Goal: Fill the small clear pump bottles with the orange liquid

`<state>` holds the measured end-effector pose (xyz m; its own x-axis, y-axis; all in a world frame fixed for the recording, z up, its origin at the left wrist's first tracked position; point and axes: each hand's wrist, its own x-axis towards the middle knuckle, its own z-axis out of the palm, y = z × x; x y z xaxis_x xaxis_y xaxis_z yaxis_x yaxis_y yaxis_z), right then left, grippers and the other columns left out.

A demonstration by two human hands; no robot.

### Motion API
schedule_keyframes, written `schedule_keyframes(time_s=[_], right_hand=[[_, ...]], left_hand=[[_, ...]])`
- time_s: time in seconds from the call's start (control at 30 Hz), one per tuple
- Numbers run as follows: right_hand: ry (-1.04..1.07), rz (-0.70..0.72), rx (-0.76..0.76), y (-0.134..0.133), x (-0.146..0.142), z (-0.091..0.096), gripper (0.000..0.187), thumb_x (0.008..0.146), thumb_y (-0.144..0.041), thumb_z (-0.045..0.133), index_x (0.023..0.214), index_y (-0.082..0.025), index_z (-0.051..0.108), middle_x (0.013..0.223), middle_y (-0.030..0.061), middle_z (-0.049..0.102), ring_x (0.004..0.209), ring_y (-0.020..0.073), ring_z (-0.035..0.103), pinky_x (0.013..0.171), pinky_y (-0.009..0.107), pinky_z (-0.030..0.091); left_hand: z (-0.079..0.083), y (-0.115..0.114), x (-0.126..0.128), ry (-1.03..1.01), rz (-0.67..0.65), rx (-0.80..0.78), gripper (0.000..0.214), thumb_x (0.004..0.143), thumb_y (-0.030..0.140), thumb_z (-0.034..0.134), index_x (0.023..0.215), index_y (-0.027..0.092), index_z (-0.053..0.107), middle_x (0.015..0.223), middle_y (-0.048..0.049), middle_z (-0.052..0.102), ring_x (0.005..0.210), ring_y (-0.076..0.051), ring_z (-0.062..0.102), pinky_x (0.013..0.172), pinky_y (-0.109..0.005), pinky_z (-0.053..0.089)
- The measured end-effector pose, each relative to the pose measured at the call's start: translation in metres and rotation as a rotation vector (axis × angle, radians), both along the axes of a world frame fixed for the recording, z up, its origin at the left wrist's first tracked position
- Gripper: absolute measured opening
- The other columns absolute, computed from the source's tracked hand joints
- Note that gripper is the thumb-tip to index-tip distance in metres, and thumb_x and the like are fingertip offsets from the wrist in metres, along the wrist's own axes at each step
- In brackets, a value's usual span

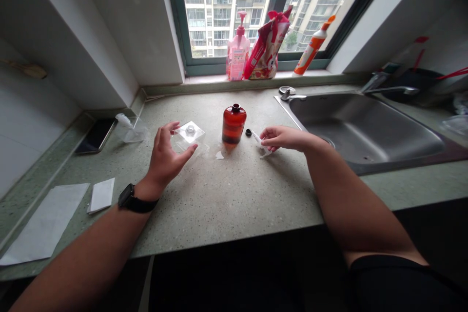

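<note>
Forearms [84, 263], both bare, reach over the desk [219, 204]. Left hand [166, 153]: wide open, curved beside a clear plastic blister pack [189, 135]. Right hand [283, 139]: narrow pinch on a small white tube [261, 141], just beside an uncapped amber bottle [234, 124].

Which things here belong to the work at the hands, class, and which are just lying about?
Part of the work: left hand, clear plastic pack, right hand, white packet, brown bottle, black cap.
Lying about: phone, pink pump bottle, orange bottle, sink, white paper.
</note>
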<state>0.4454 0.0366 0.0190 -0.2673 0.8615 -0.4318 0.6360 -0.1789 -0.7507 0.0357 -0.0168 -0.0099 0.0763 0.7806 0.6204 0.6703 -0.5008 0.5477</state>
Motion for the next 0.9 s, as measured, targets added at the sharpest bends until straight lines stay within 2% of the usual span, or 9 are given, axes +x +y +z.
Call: schedule_keyframes(time_s=[0.1, 0.27, 0.47, 0.9], right_hand=[[-0.010, -0.019, 0.007, -0.0014, -0.0011, 0.0013, 0.040, 0.080, -0.038, 0.092, 0.110, -0.021, 0.071, 0.096, 0.0084, 0.079, 0.080, 0.0222, 0.078, 0.075, 0.036, 0.068], [-0.056, -0.008, 0.029, -0.0041, -0.0042, 0.0025, 0.037, 0.079, -0.040, 0.091, 0.105, -0.022, 0.073, 0.098, 0.0087, 0.079, 0.079, 0.0239, 0.078, 0.074, 0.040, 0.068], [-0.089, 0.060, 0.057, -0.0059, -0.0058, 0.0036, 0.037, 0.082, -0.044, 0.088, 0.108, -0.022, 0.072, 0.104, 0.0096, 0.081, 0.078, 0.0229, 0.078, 0.070, 0.038, 0.067], [-0.135, 0.050, 0.045, -0.0065, -0.0076, 0.0028, 0.038, 0.084, -0.044, 0.086, 0.111, -0.023, 0.070, 0.106, 0.0102, 0.082, 0.077, 0.0234, 0.079, 0.070, 0.038, 0.067]], left_hand=[[0.0005, -0.0004, 0.0003, 0.004, -0.001, -0.005, 0.071, 0.087, 0.042, 0.089, 0.147, 0.025, 0.053, 0.138, -0.0119, 0.065, 0.124, -0.031, 0.068, 0.114, -0.053, 0.056], [-0.0004, -0.0001, 0.0010, -0.008, -0.013, -0.022, 0.072, 0.086, 0.042, 0.089, 0.146, 0.025, 0.054, 0.139, -0.0121, 0.066, 0.126, -0.032, 0.068, 0.116, -0.054, 0.055], [-0.0035, 0.0027, 0.0003, -0.042, -0.013, -0.077, 0.072, 0.086, 0.041, 0.089, 0.146, 0.025, 0.054, 0.139, -0.0123, 0.066, 0.124, -0.031, 0.069, 0.115, -0.053, 0.055], [-0.0012, 0.0014, 0.0003, -0.020, -0.010, -0.077, 0.070, 0.087, 0.039, 0.089, 0.146, 0.025, 0.054, 0.138, -0.0122, 0.066, 0.125, -0.031, 0.069, 0.115, -0.054, 0.055]])
